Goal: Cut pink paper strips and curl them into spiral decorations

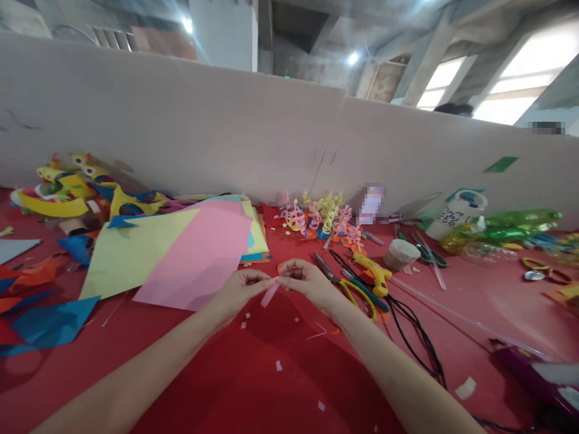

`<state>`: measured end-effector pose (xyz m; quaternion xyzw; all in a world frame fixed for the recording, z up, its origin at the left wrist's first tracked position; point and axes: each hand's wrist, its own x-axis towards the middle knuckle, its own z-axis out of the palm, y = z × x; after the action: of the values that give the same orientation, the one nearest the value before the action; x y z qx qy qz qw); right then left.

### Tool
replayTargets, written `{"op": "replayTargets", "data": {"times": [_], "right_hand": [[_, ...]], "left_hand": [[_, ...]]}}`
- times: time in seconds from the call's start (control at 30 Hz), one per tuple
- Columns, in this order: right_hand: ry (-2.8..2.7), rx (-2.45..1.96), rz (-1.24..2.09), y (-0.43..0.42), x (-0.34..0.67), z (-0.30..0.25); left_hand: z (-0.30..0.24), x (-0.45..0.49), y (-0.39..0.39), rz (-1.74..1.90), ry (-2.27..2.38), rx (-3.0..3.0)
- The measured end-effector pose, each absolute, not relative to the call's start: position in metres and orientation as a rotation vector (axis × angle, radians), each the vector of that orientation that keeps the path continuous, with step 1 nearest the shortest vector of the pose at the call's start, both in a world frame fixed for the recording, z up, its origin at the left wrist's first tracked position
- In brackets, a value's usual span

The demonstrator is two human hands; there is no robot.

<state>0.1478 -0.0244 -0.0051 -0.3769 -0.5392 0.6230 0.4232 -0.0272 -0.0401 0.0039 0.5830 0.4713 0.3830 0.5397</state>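
Note:
My left hand (242, 288) and my right hand (304, 279) meet over the red table (253, 374), fingertips pinched together. Between them hangs a small pink paper strip (270, 294), held at its top by both hands and slanting down to the left. A pink paper sheet (199, 256) lies just left of my left hand, overlapping a yellow-green sheet (131, 253). Yellow-handled scissors (348, 286) and a yellow glue gun (373, 271) lie just right of my right hand.
Curled paper spirals (321, 220) stand behind my hands by the grey partition wall (226, 138). Blue and orange scraps (49, 319) lie left. A paper cup (400, 253), black cable (416, 337), green bottle (511, 226) and a purple tool (534, 371) lie right.

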Motion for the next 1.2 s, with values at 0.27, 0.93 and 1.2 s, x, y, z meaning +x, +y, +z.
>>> {"op": "replayTargets", "data": {"times": [0.27, 0.93, 1.2], "right_hand": [[-1.372, -0.947, 1.533, -0.022, 0.149, -0.009], [-1.929, -0.806, 0.598, -0.038, 0.143, -0.002], [-1.781, -0.786, 0.821, -0.035, 0.143, -0.005]], "left_hand": [[0.000, -0.027, -0.040, 0.891, 1.039, 1.217], [-0.001, -0.025, -0.040, 1.043, 0.918, 0.907], [-0.001, -0.024, -0.040, 1.064, 0.929, 0.936]]}}
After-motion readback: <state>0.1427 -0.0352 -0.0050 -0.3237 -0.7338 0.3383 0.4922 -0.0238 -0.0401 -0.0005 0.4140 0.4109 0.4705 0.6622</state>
